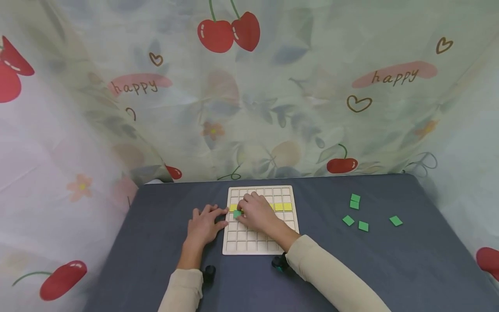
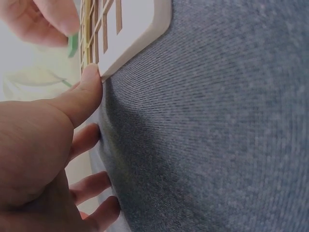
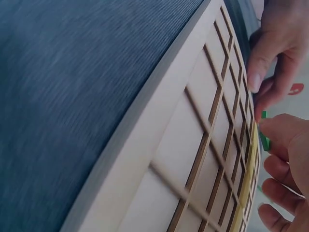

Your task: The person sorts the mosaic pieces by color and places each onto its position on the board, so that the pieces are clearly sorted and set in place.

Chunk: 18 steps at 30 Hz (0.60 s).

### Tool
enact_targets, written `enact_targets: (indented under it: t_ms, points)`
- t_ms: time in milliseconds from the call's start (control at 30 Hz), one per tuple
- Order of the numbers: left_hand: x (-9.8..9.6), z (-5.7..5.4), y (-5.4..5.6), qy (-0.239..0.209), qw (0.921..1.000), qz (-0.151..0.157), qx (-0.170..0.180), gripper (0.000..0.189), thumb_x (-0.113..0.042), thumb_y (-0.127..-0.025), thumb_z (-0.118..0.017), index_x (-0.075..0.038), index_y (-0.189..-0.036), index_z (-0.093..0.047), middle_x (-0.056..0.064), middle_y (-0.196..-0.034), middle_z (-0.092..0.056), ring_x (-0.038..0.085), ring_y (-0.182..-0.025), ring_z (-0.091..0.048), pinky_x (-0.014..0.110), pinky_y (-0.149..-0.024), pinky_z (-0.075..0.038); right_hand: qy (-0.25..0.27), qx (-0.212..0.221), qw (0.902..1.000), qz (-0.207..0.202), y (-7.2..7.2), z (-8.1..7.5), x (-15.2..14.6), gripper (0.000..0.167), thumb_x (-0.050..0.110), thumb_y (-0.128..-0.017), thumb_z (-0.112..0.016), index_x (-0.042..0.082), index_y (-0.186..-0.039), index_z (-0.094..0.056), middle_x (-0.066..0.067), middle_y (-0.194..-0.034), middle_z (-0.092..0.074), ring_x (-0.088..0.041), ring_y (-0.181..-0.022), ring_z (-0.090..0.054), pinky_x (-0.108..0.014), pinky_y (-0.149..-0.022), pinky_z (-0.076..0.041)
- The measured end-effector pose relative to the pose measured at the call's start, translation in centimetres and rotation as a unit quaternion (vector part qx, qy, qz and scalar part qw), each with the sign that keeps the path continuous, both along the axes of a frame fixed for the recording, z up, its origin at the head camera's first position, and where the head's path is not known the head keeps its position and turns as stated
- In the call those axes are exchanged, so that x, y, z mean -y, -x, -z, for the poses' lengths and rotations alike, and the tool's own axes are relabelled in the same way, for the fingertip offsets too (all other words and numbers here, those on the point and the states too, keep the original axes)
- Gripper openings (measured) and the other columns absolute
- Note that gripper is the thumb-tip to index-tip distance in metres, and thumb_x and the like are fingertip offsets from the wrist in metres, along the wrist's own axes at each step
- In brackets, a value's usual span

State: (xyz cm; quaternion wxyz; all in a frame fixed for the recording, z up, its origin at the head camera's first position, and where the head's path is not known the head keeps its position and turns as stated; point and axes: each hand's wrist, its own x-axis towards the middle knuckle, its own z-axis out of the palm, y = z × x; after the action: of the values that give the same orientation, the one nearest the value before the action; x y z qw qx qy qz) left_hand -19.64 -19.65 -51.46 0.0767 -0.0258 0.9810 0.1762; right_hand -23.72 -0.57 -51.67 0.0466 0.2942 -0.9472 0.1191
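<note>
A pale wooden grid board (image 1: 241,248) lies on the dark cloth, with a row of yellow square tiles (image 1: 287,206) across its upper part. Over the board's left side, my right hand (image 1: 257,213) pinches a green square tile (image 1: 237,214) between thumb and fingers, near the left end of the yellow row. It hides the middle of that row. My left hand (image 1: 203,225) lies at the board's left edge with fingers spread; in the left wrist view its thumb (image 2: 87,92) touches the rim. The right wrist view shows the green tile (image 3: 264,137) tilted, close to the board.
Several loose green tiles (image 1: 363,226) lie to the right of the board on the dark tablecloth (image 1: 327,268). Behind the table hangs a printed curtain (image 1: 273,108) with cherries. A dark wrist device (image 1: 279,262) sits at the right wrist.
</note>
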Motion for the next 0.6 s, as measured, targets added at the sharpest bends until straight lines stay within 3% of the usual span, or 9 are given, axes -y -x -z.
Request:
enact_targets:
  t_ms: [600]
  points:
    - [0.2,0.2,0.1,-0.002,1.0,0.006,-0.002,0.051,-0.043,-0.094,-0.071,-0.035,-0.143,-0.061,0.006,-0.154,-0.051,0.038,-0.128,-0.042,0.064,-0.102,-0.04,-0.013,-0.009,0.9998,-0.008,-0.3,0.4,1.4,0.021,0.038,-0.093,-0.074,0.021,-0.105,-0.076,0.001,-0.101,-0.064,-0.019,-0.092,-0.054,-0.038,-0.086,-0.048]
